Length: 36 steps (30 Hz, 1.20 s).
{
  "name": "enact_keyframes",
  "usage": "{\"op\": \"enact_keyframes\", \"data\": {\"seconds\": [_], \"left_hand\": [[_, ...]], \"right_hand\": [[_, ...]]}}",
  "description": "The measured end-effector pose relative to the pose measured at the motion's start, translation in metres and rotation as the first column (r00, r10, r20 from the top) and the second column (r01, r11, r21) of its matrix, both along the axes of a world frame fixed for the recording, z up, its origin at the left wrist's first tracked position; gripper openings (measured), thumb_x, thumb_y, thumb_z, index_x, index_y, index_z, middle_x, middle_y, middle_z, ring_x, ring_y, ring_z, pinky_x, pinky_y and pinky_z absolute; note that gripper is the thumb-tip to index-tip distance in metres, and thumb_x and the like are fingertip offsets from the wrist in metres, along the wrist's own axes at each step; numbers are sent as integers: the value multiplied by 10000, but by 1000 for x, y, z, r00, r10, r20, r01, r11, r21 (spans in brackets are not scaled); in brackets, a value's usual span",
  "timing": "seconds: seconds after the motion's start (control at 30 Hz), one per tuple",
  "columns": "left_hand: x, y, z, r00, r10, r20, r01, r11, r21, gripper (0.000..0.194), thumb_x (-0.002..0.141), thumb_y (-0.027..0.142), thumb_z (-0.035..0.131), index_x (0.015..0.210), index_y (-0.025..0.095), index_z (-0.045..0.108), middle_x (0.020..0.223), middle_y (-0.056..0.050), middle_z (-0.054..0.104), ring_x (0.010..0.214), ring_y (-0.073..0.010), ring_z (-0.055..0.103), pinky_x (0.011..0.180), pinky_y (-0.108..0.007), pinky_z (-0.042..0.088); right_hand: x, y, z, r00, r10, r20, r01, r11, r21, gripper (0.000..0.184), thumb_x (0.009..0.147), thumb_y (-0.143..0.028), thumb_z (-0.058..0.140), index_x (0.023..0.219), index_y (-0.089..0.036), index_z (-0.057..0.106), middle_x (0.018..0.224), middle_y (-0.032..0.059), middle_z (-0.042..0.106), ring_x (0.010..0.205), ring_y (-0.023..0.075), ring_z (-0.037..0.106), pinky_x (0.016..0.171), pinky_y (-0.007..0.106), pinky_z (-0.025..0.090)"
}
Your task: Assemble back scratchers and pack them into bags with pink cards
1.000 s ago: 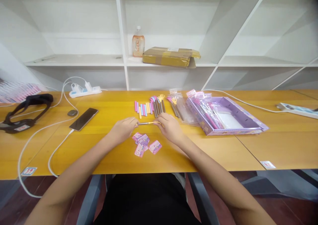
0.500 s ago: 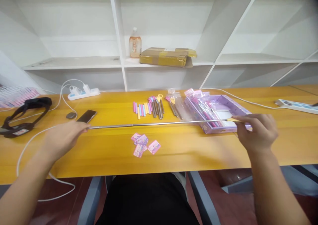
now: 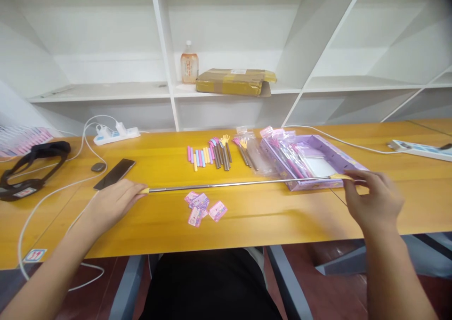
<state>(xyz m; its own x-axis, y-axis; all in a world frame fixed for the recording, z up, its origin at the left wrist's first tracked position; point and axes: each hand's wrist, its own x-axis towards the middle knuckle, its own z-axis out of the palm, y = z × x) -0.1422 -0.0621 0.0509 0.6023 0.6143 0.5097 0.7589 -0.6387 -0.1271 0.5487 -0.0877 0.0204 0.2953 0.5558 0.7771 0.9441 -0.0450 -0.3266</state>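
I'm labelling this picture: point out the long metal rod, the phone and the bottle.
Long metal rod (image 3: 243, 184), head view: middle of shaft.
Phone (image 3: 115, 174), head view: screen centre.
Bottle (image 3: 189, 68), head view: front label.

No word or number can be read. The print on the small pink and purple cards (image 3: 199, 201) is too fine; beyond them, the bottle (image 3: 189, 61) carries blurred orange-red lettering (image 3: 189, 70), and the cardboard box (image 3: 228, 83) has an illegible white label (image 3: 238, 71). Well left of the cards and nearer the viewer, a blue-edged sticker (image 3: 35, 255) shows red arrow-like marks; far left of them, a black headset (image 3: 19, 186) bears a red-marked tag (image 3: 24, 194).
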Motion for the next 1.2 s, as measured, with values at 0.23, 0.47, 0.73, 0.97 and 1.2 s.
{"op": "enact_keyframes", "data": {"seconds": [0.23, 0.47, 0.73, 0.97, 1.2], "left_hand": [[9, -5, -3, 996, -34, 85, 36, 999, -19, 203, 1036, 299, 620, 1218, 275, 707, 1044, -52, 784, 927, -233, 759, 921, -383, 602], [47, 8, 14, 983, -48, 175, 40, 998, 48, 157, 1047, 289, 631, 1179, 265, 712, 1096, -25, 796, 948, -200, 756, 908, -329, 579], [127, 46, -5, 972, 113, 208, -56, 964, -260, 345, 1125, 393, 435, 1089, 198, 718, 973, -68, 733, 866, -190, 697, 811, -320, 528], [136, 80, -36, 884, 214, 415, 26, 865, -501, 198, 1051, 317, 536, 1188, 204, 624, 986, -59, 689, 896, -213, 669, 838, -352, 523], [156, 65, -80, 748, 330, 576, 128, 779, -613, 229, 1035, 252, 503, 1258, 198, 506, 1101, -74, 675, 963, -198, 675, 887, -363, 523]], "right_hand": [[-10, 37, 15, 979, -205, -18, 205, 979, -12, 162, 813, -232, 633, 917, -228, 757, 884, 143, 740, 833, 310, 693, 836, 436, 518], [-105, 87, 50, 996, 90, 5, -90, 994, -67, 146, 924, -197, 584, 975, -170, 718, 956, 138, 706, 847, 243, 622, 857, 384, 490], [-289, 98, 28, 723, 689, 57, -633, 693, -345, 228, 1069, -197, 469, 1053, -222, 695, 1013, 120, 677, 952, 270, 641, 826, 379, 518], [-203, 147, 15, 974, 224, -20, -185, 753, -631, 449, 1112, -435, 401, 1288, -117, 665, 1267, 229, 689, 1108, 325, 710, 929, 424, 534], [-163, 163, -18, 994, -76, 78, 108, 579, -808, 609, 1032, -439, 545, 1417, 33, 543, 1402, 338, 580, 1275, 439, 648, 1033, 504, 515]]}}
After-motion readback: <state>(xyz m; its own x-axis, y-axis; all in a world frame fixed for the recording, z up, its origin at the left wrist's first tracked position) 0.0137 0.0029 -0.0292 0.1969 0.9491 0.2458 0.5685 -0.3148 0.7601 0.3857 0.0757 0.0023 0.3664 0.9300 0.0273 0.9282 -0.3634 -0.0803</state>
